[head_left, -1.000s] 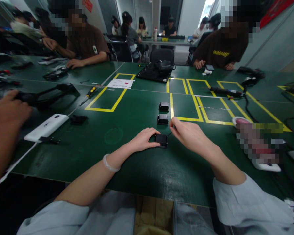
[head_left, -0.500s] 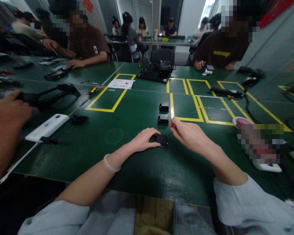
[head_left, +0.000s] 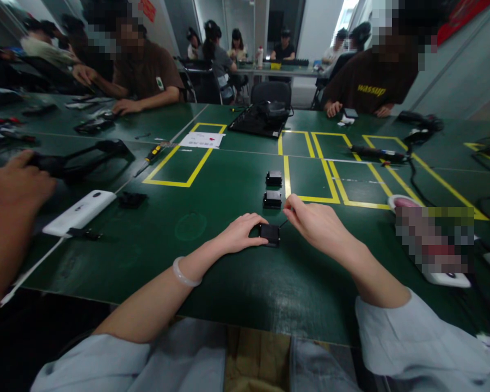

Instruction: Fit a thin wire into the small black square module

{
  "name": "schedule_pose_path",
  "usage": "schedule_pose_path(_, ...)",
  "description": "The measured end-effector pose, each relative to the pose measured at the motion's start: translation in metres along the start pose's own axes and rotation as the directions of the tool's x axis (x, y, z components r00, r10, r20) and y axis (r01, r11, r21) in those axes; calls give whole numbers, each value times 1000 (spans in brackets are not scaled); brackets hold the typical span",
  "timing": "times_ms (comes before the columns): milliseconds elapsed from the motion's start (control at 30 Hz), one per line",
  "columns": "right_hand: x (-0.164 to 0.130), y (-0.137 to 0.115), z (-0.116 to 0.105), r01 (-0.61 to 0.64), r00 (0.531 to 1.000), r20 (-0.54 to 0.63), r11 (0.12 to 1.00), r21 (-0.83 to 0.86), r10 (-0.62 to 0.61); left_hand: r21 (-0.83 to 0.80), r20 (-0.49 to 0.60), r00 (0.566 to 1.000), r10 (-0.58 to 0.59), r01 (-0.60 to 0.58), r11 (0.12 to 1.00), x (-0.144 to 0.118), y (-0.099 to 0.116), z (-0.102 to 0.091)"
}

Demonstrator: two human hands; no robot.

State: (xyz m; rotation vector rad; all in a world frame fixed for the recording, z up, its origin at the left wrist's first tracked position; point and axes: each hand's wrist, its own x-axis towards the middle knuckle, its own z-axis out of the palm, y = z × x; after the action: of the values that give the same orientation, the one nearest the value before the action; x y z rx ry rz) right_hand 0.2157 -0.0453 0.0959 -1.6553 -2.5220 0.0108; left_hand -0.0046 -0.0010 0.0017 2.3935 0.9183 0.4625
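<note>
On the green table (head_left: pixel 224 283) lies a small black box (head_left: pixel 270 234), flat and roughly square. My left hand (head_left: pixel 245 230) grips its left side between thumb and fingers. A thin dark rod-shaped tool (head_left: pixel 284 223) slants from the box's upper right corner up into my right hand (head_left: pixel 304 215), whose fingers are pinched on it; the grip hides most of the tool, so its kind is unclear. Just beyond stand two similar black boxes, a nearer one (head_left: pixel 272 199) and a farther one (head_left: pixel 274 178).
To the left are a white power strip (head_left: pixel 81 211), a black plug (head_left: pixel 85 234), a small black part (head_left: pixel 132 200) and a yellow-black screwdriver (head_left: pixel 152 154). A co-worker's hand (head_left: pixel 16 182) reaches in there. Yellow tape (head_left: pixel 310 199) marks rectangles ahead. Two people sit opposite.
Almost nothing differs. Both hands keep their grips and the black box stays in place; the thin tool has shifted only very slightly.
</note>
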Motion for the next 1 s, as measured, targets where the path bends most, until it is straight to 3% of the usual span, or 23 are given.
schedule_pose_path(333,-3,1,-3,72,997,-44,990,119,-67,7,9,1000,-8,8,1000,0,1,-1)
schedule_pose_path(833,0,-2,0,-8,1000,-10,1000,-25,8,6,6,1000,-2,2,1000,0,0,0)
schedule_pose_path(1000,0,-2,-2,-9,1000,0,999,35,9,4,8,1000,-8,8,1000,0,1,-1)
